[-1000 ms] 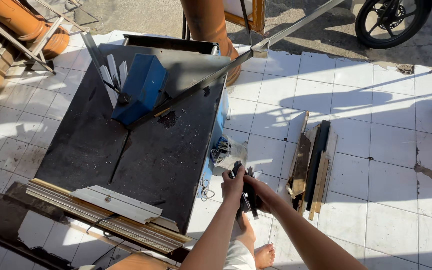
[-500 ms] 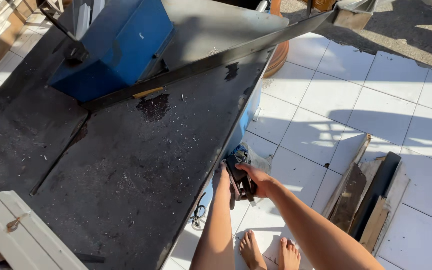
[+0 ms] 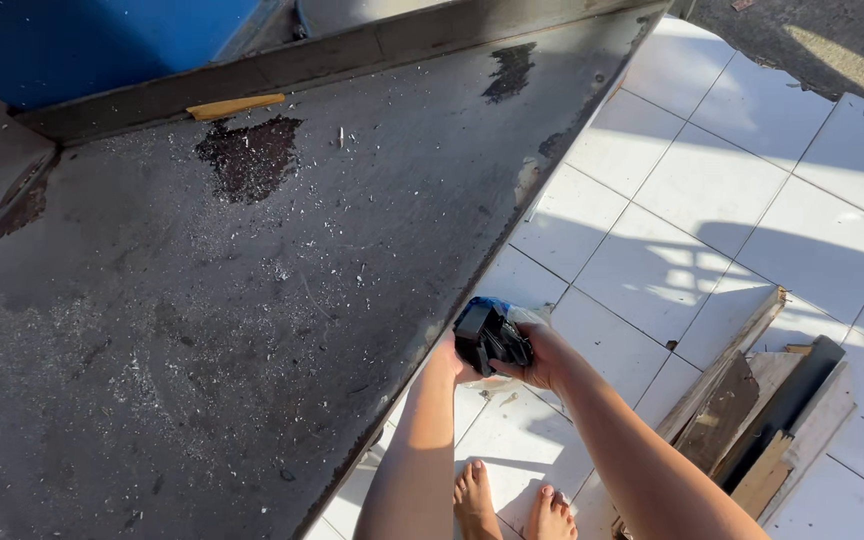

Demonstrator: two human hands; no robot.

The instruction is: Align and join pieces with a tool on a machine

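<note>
Head camera looks steeply down

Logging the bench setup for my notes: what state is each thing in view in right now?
Left hand: closed on the black device, at the table's edge.
Right hand: gripping the same black device.
Metal table: dusty, strewn with pale shavings, dark stains.
Wood sliver: lying flat against the metal rail.
Wooden boards: stacked flat on the tiled floor.
Bare feet: standing on the tiles.
</note>
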